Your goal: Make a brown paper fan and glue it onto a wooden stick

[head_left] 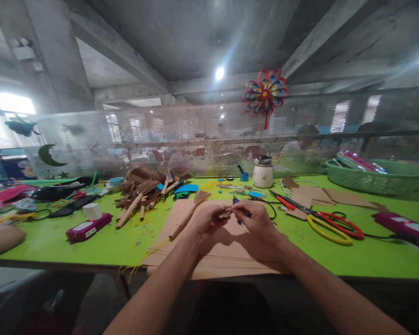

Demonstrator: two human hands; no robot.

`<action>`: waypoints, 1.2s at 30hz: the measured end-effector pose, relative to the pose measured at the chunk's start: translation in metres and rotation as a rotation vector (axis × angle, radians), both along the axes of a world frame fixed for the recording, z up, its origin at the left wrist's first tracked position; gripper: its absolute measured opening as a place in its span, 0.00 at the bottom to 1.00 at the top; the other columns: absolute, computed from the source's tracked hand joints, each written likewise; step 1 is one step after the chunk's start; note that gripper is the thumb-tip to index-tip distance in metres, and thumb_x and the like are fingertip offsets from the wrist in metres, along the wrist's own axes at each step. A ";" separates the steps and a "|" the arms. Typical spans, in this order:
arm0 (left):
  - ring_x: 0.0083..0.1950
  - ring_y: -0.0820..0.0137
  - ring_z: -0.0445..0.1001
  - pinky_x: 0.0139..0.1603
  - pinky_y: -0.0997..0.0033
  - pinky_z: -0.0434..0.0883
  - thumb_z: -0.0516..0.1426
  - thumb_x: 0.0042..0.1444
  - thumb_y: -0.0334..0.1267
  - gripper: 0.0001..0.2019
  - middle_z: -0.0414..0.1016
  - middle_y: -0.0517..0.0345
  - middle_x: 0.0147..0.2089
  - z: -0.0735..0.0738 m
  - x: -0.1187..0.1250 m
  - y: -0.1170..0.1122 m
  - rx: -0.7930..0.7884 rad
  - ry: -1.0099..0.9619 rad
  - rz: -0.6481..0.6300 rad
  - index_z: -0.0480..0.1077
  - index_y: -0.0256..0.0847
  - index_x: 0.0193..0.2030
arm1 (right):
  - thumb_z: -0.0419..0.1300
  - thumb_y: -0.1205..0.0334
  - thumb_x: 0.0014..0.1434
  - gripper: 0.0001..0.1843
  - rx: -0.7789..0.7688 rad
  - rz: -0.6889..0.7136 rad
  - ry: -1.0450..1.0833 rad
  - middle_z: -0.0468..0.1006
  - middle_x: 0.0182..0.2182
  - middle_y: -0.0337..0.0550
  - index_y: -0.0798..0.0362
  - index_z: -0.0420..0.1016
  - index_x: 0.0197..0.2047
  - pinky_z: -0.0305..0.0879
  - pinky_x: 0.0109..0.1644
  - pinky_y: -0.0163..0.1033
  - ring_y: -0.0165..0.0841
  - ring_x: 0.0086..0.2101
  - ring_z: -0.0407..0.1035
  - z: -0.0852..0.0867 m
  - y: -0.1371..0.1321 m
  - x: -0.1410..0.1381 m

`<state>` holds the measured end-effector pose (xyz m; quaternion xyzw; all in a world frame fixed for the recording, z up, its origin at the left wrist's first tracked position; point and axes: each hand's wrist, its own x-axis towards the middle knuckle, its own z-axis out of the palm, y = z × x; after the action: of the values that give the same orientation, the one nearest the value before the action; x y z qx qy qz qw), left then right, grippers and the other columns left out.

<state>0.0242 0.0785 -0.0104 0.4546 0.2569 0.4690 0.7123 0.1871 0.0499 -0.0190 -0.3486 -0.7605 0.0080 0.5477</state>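
Observation:
My left hand (211,219) is closed, its thumb and fingers pinching a small brown paper piece (226,213) over a stack of brown paper (209,258). My right hand (254,217) meets it with the fingertips pinched together; what they hold is mostly hidden. A small dark blue thing (235,200) shows just above the right fingertips, its kind too small to tell. Left of my hands, a rolled brown paper piece with a fringed end (188,215) lies on the stack.
Large scissors with red and yellow handles (321,223) lie to the right, near a purple device (403,228). Behind stand a white jar (263,174) and a green basket (373,179). At left are more fringed rolls (134,204), another purple device (89,226) and another person's arm (9,238).

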 end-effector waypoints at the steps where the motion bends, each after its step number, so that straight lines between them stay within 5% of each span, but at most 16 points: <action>1: 0.28 0.76 0.70 0.32 0.76 0.66 0.61 0.44 0.29 0.05 0.75 0.56 0.28 0.000 0.000 0.000 -0.004 -0.004 0.009 0.73 0.33 0.30 | 0.57 0.68 0.56 0.05 0.016 0.000 -0.009 0.76 0.26 0.41 0.54 0.75 0.32 0.63 0.32 0.35 0.30 0.26 0.67 0.000 0.000 0.000; 8: 0.31 0.75 0.71 0.35 0.75 0.67 0.62 0.44 0.29 0.06 0.75 0.55 0.29 0.001 0.000 -0.002 0.011 -0.059 -0.025 0.74 0.31 0.31 | 0.55 0.68 0.57 0.07 0.147 -0.027 -0.043 0.73 0.23 0.40 0.54 0.72 0.29 0.62 0.32 0.35 0.30 0.25 0.65 -0.002 0.001 0.001; 20: 0.29 0.76 0.69 0.32 0.77 0.65 0.63 0.43 0.29 0.04 0.72 0.55 0.26 0.006 0.000 -0.006 0.025 -0.051 -0.083 0.74 0.31 0.27 | 0.59 0.62 0.56 0.04 -0.039 0.005 0.102 0.75 0.29 0.42 0.52 0.73 0.33 0.66 0.35 0.37 0.32 0.30 0.69 0.001 0.001 0.001; 30: 0.31 0.75 0.70 0.35 0.76 0.67 0.62 0.43 0.29 0.04 0.73 0.54 0.28 0.005 -0.001 -0.005 0.005 -0.064 -0.080 0.74 0.31 0.28 | 0.59 0.61 0.57 0.06 0.014 -0.007 0.049 0.75 0.28 0.42 0.53 0.75 0.32 0.64 0.36 0.37 0.32 0.30 0.68 -0.001 0.004 0.004; 33: 0.35 0.71 0.71 0.35 0.75 0.67 0.61 0.46 0.34 0.07 0.75 0.51 0.34 0.002 -0.001 -0.002 0.017 0.012 0.012 0.74 0.34 0.33 | 0.58 0.61 0.58 0.07 -0.011 -0.038 0.047 0.75 0.28 0.42 0.53 0.75 0.32 0.64 0.36 0.37 0.32 0.29 0.68 -0.001 0.004 0.005; 36: 0.41 0.67 0.71 0.38 0.71 0.67 0.59 0.50 0.41 0.11 0.74 0.51 0.41 0.001 -0.002 -0.001 0.208 0.161 0.275 0.73 0.40 0.39 | 0.58 0.62 0.58 0.06 -0.062 -0.065 0.039 0.74 0.27 0.41 0.53 0.75 0.31 0.63 0.36 0.37 0.31 0.29 0.67 -0.001 0.004 0.005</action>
<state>0.0224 0.0777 -0.0095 0.5225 0.3227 0.5481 0.5679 0.1916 0.0542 -0.0197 -0.3896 -0.7375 0.0204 0.5513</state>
